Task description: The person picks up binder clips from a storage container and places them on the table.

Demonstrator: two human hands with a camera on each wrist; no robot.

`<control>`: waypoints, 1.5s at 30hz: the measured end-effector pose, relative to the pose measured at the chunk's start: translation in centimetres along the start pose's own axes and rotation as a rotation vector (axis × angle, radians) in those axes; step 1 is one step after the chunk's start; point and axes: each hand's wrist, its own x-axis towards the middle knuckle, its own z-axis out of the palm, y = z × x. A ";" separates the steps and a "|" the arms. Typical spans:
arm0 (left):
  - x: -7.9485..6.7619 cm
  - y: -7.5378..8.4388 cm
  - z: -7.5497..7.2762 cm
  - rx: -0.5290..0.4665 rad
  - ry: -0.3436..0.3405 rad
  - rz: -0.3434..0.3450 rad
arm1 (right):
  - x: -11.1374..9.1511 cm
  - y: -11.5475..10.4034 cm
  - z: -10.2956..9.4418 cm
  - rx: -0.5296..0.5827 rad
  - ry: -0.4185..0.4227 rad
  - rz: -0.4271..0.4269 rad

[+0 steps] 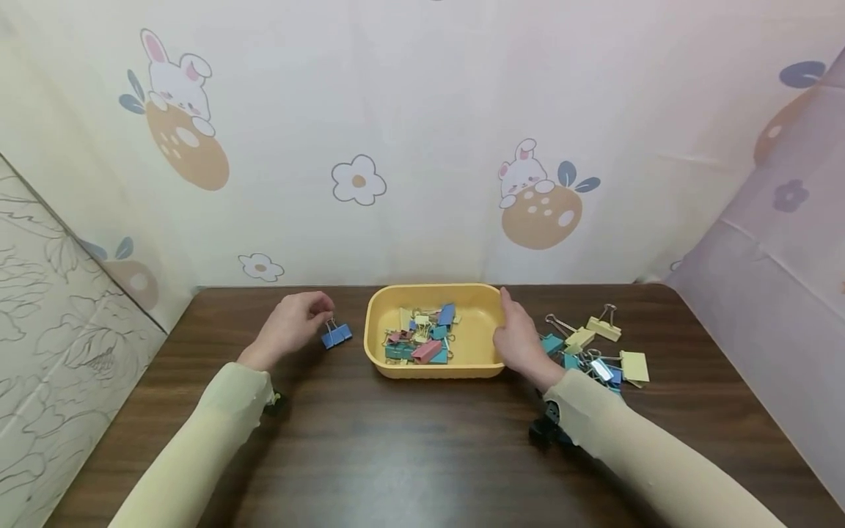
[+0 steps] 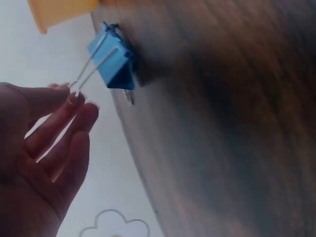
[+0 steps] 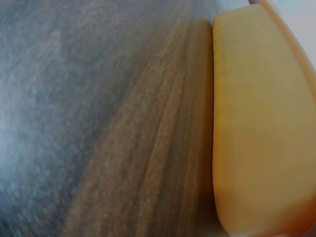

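Note:
My left hand pinches a wire handle of a blue binder clip between thumb and fingertips. In the left wrist view, the clip hangs past the fingertips, its second handle pointing away. My right hand holds the right end of a yellow plastic box, with one finger along its rim. The other right fingers are hidden. Inside the box lie several binder clips, pink, teal, blue and yellow. The right wrist view shows the box's side wall, but no fingers.
Right of the box, partly behind my right forearm, lies a loose pile of binder clips, yellow, teal and blue. A patterned curtain hangs along the back edge of the dark wooden table. Patterned panels stand at both sides.

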 end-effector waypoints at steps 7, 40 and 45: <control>0.4 2.7 -0.6 -0.054 0.030 0.106 | 0.2 0.0 -0.1 0.012 0.003 0.001; 0.7 13.9 6.7 0.179 -0.250 0.197 | 0.0 0.2 0.1 0.003 0.018 -0.002; 0.6 13.6 6.8 0.134 -0.249 0.180 | 0.0 0.3 0.2 -0.007 0.027 -0.017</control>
